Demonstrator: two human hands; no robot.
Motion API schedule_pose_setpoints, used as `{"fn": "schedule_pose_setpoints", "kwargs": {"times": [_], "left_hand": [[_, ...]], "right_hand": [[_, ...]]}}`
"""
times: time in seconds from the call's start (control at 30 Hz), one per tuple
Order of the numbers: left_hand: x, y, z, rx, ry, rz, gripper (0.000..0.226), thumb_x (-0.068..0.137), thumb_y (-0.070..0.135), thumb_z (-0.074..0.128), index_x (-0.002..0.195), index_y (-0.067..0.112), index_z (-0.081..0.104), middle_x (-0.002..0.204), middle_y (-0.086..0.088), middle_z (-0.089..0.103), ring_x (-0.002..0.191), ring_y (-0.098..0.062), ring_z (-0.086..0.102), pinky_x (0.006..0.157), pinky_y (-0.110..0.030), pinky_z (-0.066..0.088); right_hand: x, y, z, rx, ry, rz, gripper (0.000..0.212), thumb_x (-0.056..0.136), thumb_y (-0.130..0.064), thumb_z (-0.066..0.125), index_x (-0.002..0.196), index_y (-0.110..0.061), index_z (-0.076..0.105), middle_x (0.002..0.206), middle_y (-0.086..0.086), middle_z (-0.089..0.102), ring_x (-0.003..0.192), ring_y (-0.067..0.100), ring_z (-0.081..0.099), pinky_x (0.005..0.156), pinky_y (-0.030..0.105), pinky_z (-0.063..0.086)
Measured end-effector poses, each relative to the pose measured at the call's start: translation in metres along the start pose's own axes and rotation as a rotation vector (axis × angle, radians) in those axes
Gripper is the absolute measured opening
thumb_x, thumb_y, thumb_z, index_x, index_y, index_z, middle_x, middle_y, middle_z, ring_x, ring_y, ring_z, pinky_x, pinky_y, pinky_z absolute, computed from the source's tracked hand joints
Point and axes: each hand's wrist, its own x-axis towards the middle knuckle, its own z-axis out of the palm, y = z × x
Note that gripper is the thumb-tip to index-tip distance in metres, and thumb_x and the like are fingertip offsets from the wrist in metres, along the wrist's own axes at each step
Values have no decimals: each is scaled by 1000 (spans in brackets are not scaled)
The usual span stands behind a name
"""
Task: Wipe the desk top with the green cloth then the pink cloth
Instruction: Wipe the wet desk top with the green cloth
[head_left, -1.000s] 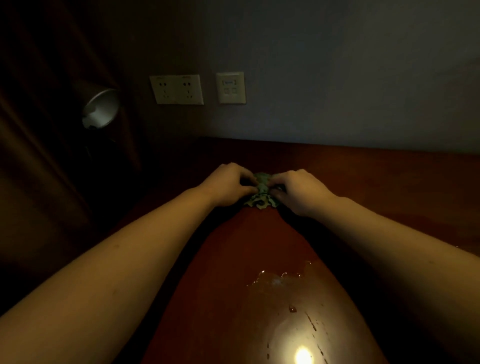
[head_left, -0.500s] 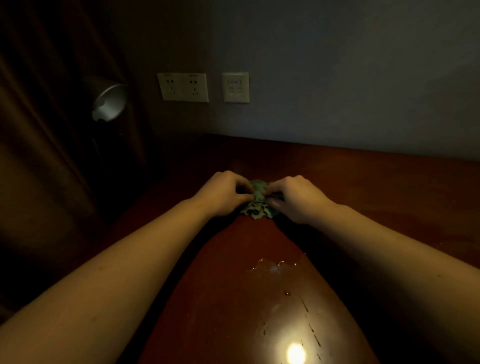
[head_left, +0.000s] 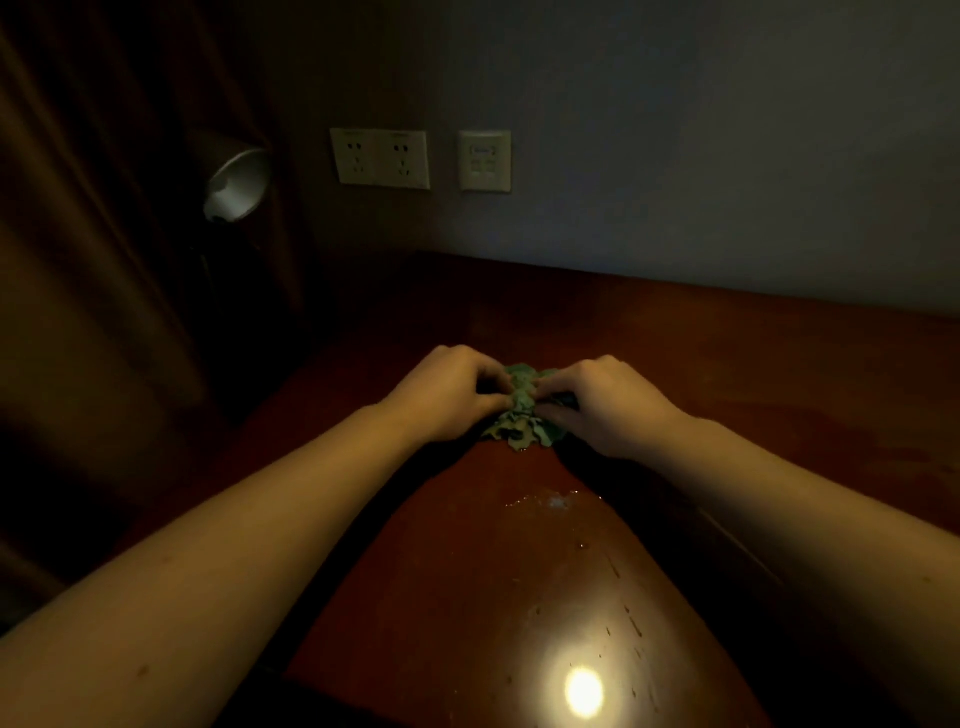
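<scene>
**Both hands bunched on the green cloth, mid-desk**

Dim room; we see detail only where the light falls.

- Our left hand (head_left: 452, 397) and right hand (head_left: 605, 405) meet at the middle of the desk (head_left: 467, 597), knuckles up, fingers curled in. Each pinches one side of the cloth (head_left: 522, 415), thumb and fingertips closed on the fabric.
- The cloth is green with a darker pattern, crumpled into a small wad between the two hands. Its lower edge fans out and touches the desk top. We cannot tell whether the upper part is lifted clear of the wood.
- Both forearms are bare and reach in from the near corners.
- Desk top is reddish-brown and glossy. A wet patch (head_left: 545, 501) lies near the cloth, on our side of it, apart from it. Small droplets trail closer to us, toward a bright glare spot (head_left: 584, 691).
- Wall behind: a double socket (head_left: 382, 158), a smaller plate (head_left: 484, 161) just to its right.
- A lamp (head_left: 236, 182) sits at left, beside a dark curtain (head_left: 104, 234).
</scene>
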Motion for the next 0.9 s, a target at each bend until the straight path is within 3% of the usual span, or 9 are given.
{"fn": "schedule_pose_setpoints", "kwargs": {"times": [0.2, 0.4, 0.57, 0.67, 0.9], "left_hand": [[-32, -8, 4, -43, -89, 57, 27, 89, 38, 69, 113, 26, 71, 130, 10, 63, 123, -6, 55, 108, -32, 44], [-9, 3, 6, -38, 34, -9, 25, 91, 35, 69, 113, 25, 72, 122, 5, 67, 115, -13, 60, 100, -30, 46], [-41, 3, 7, -76, -31, 14, 25, 89, 37, 70, 113, 28, 72, 126, 10, 66, 119, -6, 57, 102, -23, 41], [-63, 6, 12, -91, -53, 41, 27, 91, 37, 67, 117, 28, 70, 132, 11, 62, 127, -6, 52, 110, -31, 41], [-48, 18, 9, -35, 28, -36, 28, 91, 38, 67, 116, 26, 71, 125, 6, 66, 118, -13, 59, 105, -37, 47]], "right_hand": [[-38, -8, 3, 52, -49, -94, 31, 97, -36, 57, 125, -27, 64, 126, -8, 65, 114, 12, 62, 93, 35, 53], [-7, 0, 4, 51, 2, 40, 32, 98, -31, 58, 129, -24, 61, 135, -2, 60, 119, 19, 58, 99, 36, 50], [-44, -8, 8, 108, -40, -13, 35, 98, -31, 56, 132, -27, 58, 144, -10, 51, 129, 12, 51, 104, 30, 46], [-64, -10, 8, 126, -49, -76, 35, 98, -33, 56, 133, -30, 58, 144, -12, 51, 130, 8, 49, 104, 28, 46], [-37, -12, -3, 55, -36, -4, 32, 98, -31, 56, 130, -26, 60, 133, -3, 61, 118, 18, 58, 98, 33, 50]]}}
